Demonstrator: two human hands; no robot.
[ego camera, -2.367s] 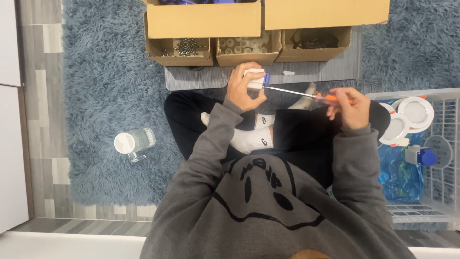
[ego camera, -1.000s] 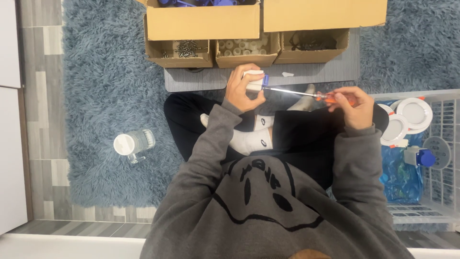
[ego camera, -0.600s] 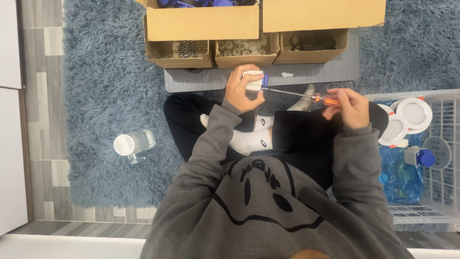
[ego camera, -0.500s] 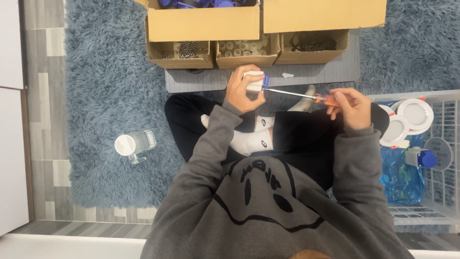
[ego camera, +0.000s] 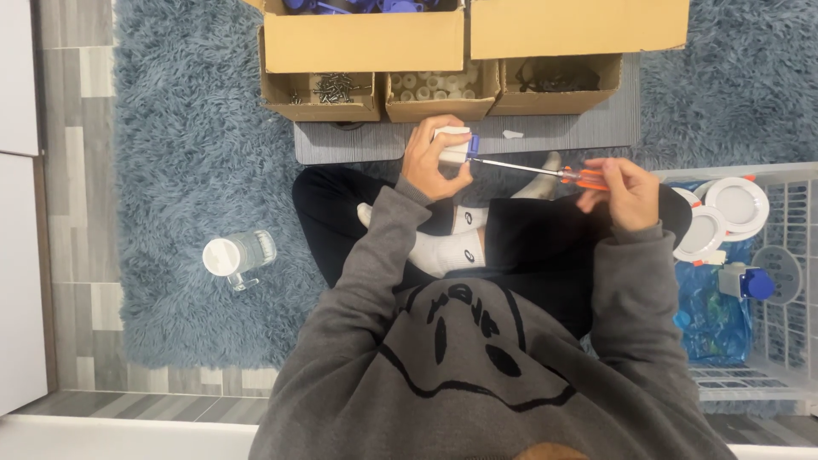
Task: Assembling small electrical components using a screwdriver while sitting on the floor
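A person in a grey sweatshirt sits cross-legged, in black trousers and white socks, on a shaggy blue-grey rug (ego camera: pixel 170 170) that covers most of the floor; grey wood-look floor planks (ego camera: pixel 64 170) show along the rug's left edge and a white panel runs down the far left. The left hand (ego camera: pixel 436 162) has its fingers clamped around a small white block with a blue end (ego camera: pixel 456 146), held just above the lap near the front edge of a grey ribbed mat (ego camera: pixel 545 128). The right hand (ego camera: pixel 622 189) has its fingers closed on the orange handle of a screwdriver (ego camera: pixel 545 171), whose thin metal shaft runs leftward with its tip at the blue end of the block. On the mat's far side stand three small open cardboard boxes: one with dark screws (ego camera: pixel 328 89), one with pale round parts (ego camera: pixel 439 85), one with dark items (ego camera: pixel 554 81) too small to tell. Behind them sit two larger cardboard boxes (ego camera: pixel 375 38). A clear lidded mug with a white top (ego camera: pixel 237 255) lies on the rug to the person's left. To the right, a white wire basket (ego camera: pixel 788 221) holds round white light fittings (ego camera: pixel 734 204) and a blue plastic bag (ego camera: pixel 711 307).
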